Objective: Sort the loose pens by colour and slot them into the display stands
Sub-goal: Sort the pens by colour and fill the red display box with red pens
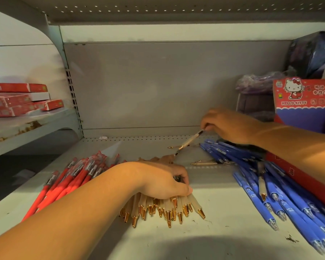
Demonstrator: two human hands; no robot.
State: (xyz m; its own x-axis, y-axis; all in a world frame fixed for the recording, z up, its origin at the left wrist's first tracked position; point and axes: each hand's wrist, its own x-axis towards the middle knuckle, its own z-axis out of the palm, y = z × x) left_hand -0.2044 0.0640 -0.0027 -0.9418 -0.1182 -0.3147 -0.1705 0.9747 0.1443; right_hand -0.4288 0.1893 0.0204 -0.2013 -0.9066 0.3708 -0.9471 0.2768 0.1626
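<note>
Three piles of pens lie on the grey shelf (pixel 214 239). Red pens (pixel 68 181) fan out at the left. Blue pens (pixel 266 186) spread at the right. In the middle, my left hand (pixel 163 182) grips a bundle of cream pens with gold tips (pixel 169 209), its fingers curled over them. My right hand (pixel 227 124) is further back and pinches one cream pen (pixel 189 140) by its top end, the pen slanting down to the left. Two more cream pens (pixel 204 163) lie loose near the blue pile.
A red Hello Kitty display box (pixel 304 96) stands at the back right, with purple wrapped packs (pixel 259 83) behind it. A long red box (pixel 298 177) lies under my right forearm. Red flat boxes (pixel 17 100) are stacked on the neighbouring shelf at left.
</note>
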